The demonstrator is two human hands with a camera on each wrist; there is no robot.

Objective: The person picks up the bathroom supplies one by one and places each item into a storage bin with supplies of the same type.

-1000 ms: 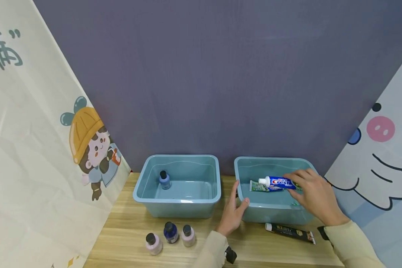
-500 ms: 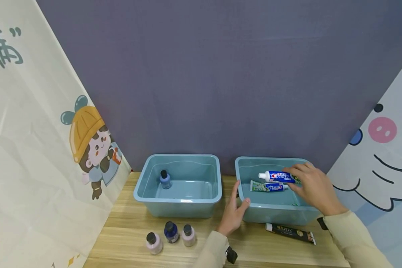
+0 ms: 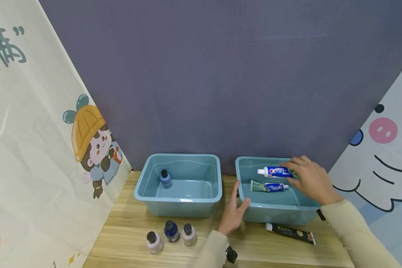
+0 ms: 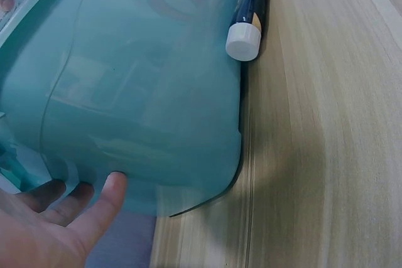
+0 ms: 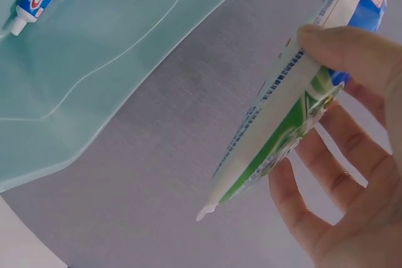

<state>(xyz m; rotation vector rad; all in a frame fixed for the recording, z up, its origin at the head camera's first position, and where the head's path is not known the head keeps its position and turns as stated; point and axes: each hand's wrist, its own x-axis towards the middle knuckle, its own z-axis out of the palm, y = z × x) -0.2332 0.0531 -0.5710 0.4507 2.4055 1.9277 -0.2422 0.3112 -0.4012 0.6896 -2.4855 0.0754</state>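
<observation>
One Crest tube [image 3: 278,172]: being pinched between thumb and fingers of the right hand [image 3: 309,182], over the right bin [image 3: 278,215], its cap jutting toward nine o'clock. Risk: the grip is lying away from the cap, so a loosening pinch could be letting that end tip onto the lower tube [image 3: 269,187], which is lying at seven o'clock on the bin floor. Left hand [image 3: 232,216]: standing wide, its fingers touching the bin at eight o'clock; too firm a press could be sliding the bin toward three o'clock. Black tube [image 3: 289,233]: resting at six o'clock on the table [image 3: 254,247], just beside the front wall, blocking any pull that way. Grey wall [image 3: 221,93]: closing off twelve o'clock. Left bin [image 3: 177,201]: standing at nine o'clock, holding a blue bottle [image 3: 166,181]. Two pink bottles [image 3: 155,245] and one dark-blue bottle [image 3: 171,232]: standing at its six o'clock.
</observation>
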